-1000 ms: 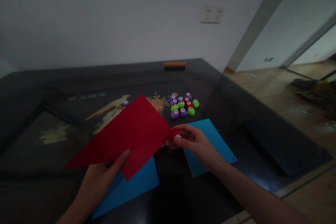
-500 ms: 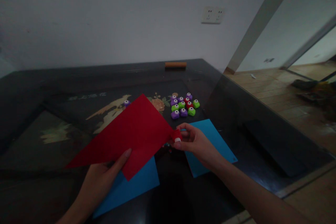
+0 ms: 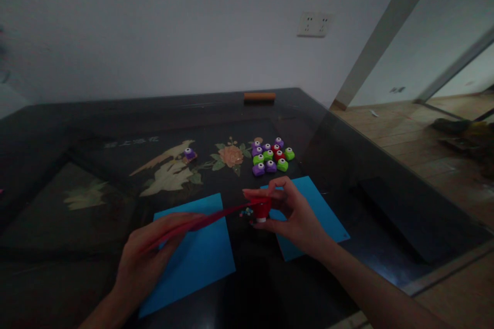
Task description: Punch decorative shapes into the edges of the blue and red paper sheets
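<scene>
My left hand (image 3: 148,252) grips a sheet of red paper (image 3: 206,220), turned nearly edge-on to me. The far end of the sheet runs into a red craft paper punch (image 3: 262,209) with a white button at its lower side. My right hand (image 3: 295,211) pinches this punch between thumb and fingers. Small punched paper bits (image 3: 246,212) lie on the dark table just left of the punch. Under my left hand lies a blue sheet (image 3: 204,262); a second blue sheet (image 3: 314,205) is beneath my right hand.
Several purple, green and red craft punches (image 3: 269,155) stand clustered behind my right hand. A lone purple punch (image 3: 189,153) sits farther left. An orange-brown cylinder (image 3: 259,96) lies at the table's back edge, and a flat black object (image 3: 397,216) at the right.
The red paper has tilted from showing its broad face to nearly edge-on. My left hand now grips it from the side. The punch and my right hand have shifted slightly down, and the punch has turned.
</scene>
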Available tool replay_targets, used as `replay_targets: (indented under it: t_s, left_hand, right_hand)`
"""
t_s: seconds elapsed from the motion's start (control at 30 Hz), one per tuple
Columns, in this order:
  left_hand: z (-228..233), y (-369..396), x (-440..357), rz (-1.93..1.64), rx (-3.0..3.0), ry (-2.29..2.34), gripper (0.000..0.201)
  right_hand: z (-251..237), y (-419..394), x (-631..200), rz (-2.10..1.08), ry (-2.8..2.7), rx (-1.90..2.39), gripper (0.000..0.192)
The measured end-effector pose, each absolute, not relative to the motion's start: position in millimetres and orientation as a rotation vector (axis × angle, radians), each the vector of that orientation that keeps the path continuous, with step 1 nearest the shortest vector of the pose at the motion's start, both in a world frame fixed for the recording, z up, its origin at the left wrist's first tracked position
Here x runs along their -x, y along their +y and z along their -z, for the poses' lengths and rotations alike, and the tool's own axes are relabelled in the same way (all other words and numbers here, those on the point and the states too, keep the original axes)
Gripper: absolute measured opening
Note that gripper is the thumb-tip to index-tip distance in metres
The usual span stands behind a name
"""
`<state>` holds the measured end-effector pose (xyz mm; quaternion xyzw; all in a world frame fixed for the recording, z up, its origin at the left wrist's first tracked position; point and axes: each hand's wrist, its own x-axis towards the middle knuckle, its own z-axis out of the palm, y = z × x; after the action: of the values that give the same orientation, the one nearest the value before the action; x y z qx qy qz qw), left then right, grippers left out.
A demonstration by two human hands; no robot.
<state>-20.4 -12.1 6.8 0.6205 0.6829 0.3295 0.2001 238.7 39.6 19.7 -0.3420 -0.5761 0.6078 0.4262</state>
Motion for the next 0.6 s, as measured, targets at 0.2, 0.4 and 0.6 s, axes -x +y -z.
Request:
replay_targets:
  t_s: [0.2,0.4,0.6]
  left_hand:
    - [-22,-8,28,-1.066,-1.742,1.527,0.031]
    - [-20,-13,29,-1.203,-1.862,1.395,0.022]
    - [-16,-14,30,-1.35,-2.015,1.295,0.032]
  right_hand:
    - [-22,29,-249,-1.083,-1.815,0.684,0.028]
    - [-28,26,-255,-0.935,-1.948,0.547,0.038]
    - [-31,26,-256,-0.735,-2.06,0.472,0.056]
